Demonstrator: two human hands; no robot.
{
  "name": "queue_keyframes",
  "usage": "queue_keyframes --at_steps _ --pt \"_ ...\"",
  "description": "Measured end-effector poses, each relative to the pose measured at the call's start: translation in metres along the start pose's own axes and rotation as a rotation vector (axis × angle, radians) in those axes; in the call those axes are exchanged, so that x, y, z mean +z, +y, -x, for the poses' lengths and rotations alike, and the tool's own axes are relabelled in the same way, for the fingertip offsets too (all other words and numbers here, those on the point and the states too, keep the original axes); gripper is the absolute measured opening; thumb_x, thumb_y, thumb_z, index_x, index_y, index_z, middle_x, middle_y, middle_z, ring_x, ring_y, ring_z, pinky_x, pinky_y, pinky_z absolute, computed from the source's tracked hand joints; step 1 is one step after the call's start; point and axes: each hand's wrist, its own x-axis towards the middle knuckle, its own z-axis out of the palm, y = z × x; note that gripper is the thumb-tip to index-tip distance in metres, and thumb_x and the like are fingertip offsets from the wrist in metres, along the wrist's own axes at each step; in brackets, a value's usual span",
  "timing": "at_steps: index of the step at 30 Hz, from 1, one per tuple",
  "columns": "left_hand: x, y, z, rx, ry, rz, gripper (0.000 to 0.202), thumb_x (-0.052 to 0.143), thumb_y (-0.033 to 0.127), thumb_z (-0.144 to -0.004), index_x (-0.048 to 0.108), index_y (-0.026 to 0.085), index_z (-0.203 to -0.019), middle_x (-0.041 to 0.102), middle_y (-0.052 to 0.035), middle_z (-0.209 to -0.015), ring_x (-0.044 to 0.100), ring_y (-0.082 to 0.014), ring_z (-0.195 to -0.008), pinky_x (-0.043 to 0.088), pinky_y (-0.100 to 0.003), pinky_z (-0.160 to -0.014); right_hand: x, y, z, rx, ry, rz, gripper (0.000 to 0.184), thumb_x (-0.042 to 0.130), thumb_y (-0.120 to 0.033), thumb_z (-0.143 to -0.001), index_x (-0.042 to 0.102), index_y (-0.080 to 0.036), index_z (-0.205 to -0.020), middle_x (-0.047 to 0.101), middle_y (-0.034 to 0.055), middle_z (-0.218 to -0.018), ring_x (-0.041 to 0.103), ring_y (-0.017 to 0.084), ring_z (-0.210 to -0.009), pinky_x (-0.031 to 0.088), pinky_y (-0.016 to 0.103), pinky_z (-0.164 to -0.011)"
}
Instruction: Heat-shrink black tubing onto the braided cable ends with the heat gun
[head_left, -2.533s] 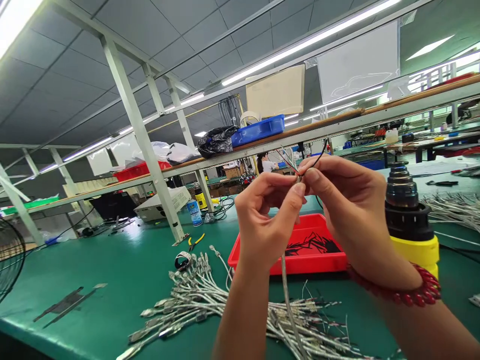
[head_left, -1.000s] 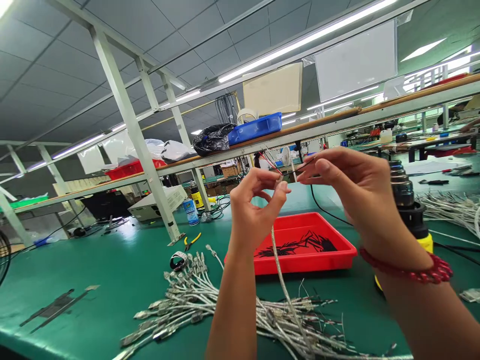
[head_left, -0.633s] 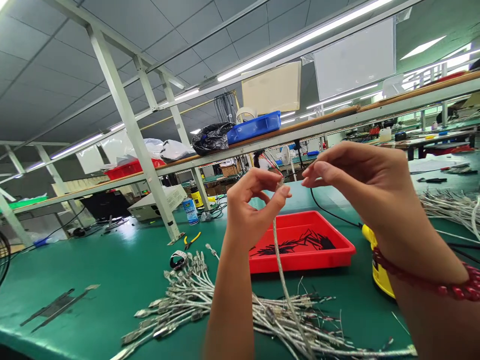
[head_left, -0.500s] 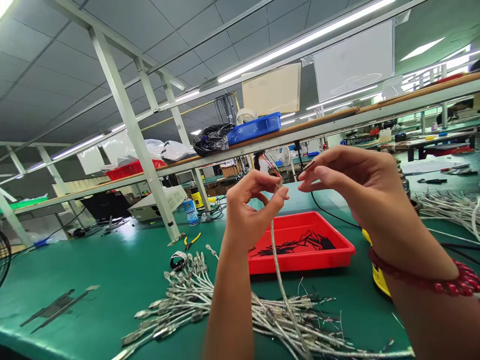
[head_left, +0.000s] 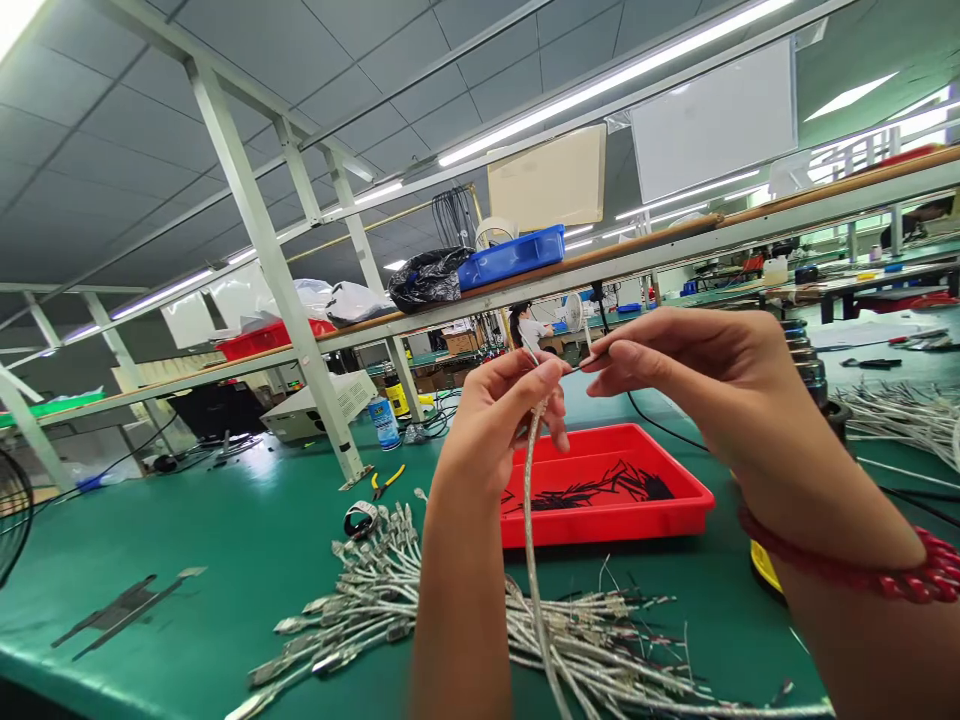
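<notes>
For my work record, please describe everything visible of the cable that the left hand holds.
The cable looks thin, round and silvery, like braided metal under a clear jacket. The left hand pinches it near its upper end, where thin wire shows above the grip. From there it hangs in a gentle curve, passes in front of the red tray and the pile of similar cables, and leaves at the picture's bottom edge; its far end is not visible.
</notes>
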Motion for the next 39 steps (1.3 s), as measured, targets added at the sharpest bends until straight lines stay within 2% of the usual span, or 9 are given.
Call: queue_keyframes --at_steps 6,11,17,22,26,29,32,36,39 --pt "-0.002 0.003 0.001 0.051 0.053 -0.178 0.013 0.077 0.025 -0.073 0.069 0.016 -0.070 0.068 0.0003 -0.060 0.058 -0.0061 -0.041 0.045 -0.013 -0.037 -0.005 0.006 0.002 -0.112 -0.044 0.267 0.005 0.069 -0.021 -0.081 0.072 -0.017 -0.079 0.073 0.0011 -0.075 0.069 0.010 -0.066 0.060 0.018 -0.062" --pt "-0.003 0.010 0.011 0.119 0.101 -0.434 0.007 0.077 0.015 -0.067 0.070 0.014 -0.065 0.068 -0.0023 -0.057 0.062 -0.0100 -0.046 0.052 -0.016 -0.043 -0.019 0.002 0.003 -0.152 -0.291 0.477 0.009 0.066 -0.022 -0.082 0.071 -0.020 -0.075 0.068 -0.0009 -0.065 0.063 0.010 -0.058 0.055 0.020 -0.057" --pt "0.000 0.020 0.027 0.383 0.000 -0.676 0.010 0.072 0.007 -0.065 0.070 0.017 -0.063 0.067 0.0003 -0.054 0.059 -0.0083 -0.043 0.049 -0.015 -0.040 -0.024 -0.019 0.004 -0.131 -0.533 0.395 0.017 0.059 -0.016 -0.082 0.063 -0.018 -0.065 0.059 -0.0010 -0.057 0.051 0.008 -0.052 0.043 0.019 -0.048" --pt "0.004 0.024 0.033 0.474 -0.041 -0.771 0.015 0.068 0.001 -0.060 0.067 0.016 -0.060 0.065 0.0013 -0.050 0.055 -0.0073 -0.040 0.041 -0.013 -0.036 -0.018 -0.014 0.005 -0.110 -0.506 0.217 0.023 0.055 -0.007 -0.077 0.048 -0.017 -0.057 0.040 -0.0041 -0.052 0.035 0.005 -0.049 0.030 0.019 -0.044" --pt "0.000 0.026 0.034 0.363 -0.025 -0.707 0.014 0.069 0.002 -0.061 0.065 0.016 -0.059 0.066 0.0000 -0.051 0.060 -0.0100 -0.044 0.047 -0.015 -0.040 -0.015 0.002 0.003 -0.094 -0.546 0.088 0.022 0.053 -0.008 -0.077 0.046 -0.016 -0.058 0.038 -0.0046 -0.053 0.032 0.005 -0.051 0.028 0.019 -0.046" --pt "-0.005 0.026 0.031 0.112 -0.001 -0.534 0.014 0.071 0.004 -0.061 0.064 0.016 -0.058 0.065 -0.0004 -0.049 0.061 -0.0110 -0.042 0.048 -0.016 -0.040 -0.012 0.011 0.001 -0.074 -0.516 0.031 0.023 0.054 -0.010 -0.078 0.046 -0.016 -0.058 0.039 -0.0048 -0.054 0.033 0.005 -0.051 0.028 0.018 -0.046" --pt "-0.006 0.022 0.025 -0.110 -0.077 -0.345 0.016 0.071 0.003 -0.062 0.063 0.016 -0.059 0.064 0.0000 -0.047 0.061 -0.0100 -0.041 0.048 -0.014 -0.041 -0.008 0.016 -0.001 -0.044 -0.488 0.024 0.023 0.054 -0.010 -0.078 0.046 -0.016 -0.058 0.040 -0.0047 -0.054 0.035 0.005 -0.051 0.030 0.018 -0.046" --pt "-0.014 0.013 0.016 -0.210 -0.170 -0.204 0.020 0.076 0.003 -0.058 0.061 0.015 -0.058 0.065 0.0000 -0.047 0.062 -0.0097 -0.041 0.046 -0.012 -0.040 -0.013 0.020 -0.002 0.008 -0.486 0.042 0.022 0.055 -0.012 -0.077 0.049 -0.016 -0.057 0.043 -0.0038 -0.053 0.037 0.005 -0.051 0.031 0.020 -0.046" --pt "-0.037 0.010 0.017 -0.143 -0.186 -0.127 0.023 0.080 0.015 -0.060 0.057 0.015 -0.055 0.063 0.0002 -0.044 0.060 -0.0111 -0.037 0.040 -0.012 -0.034 -0.034 0.022 -0.001 -0.018 -0.278 -0.089 0.018 0.055 -0.013 -0.077 0.055 -0.018 -0.059 0.042 -0.0036 -0.053 0.040 0.006 -0.050 0.039 0.023 -0.051"
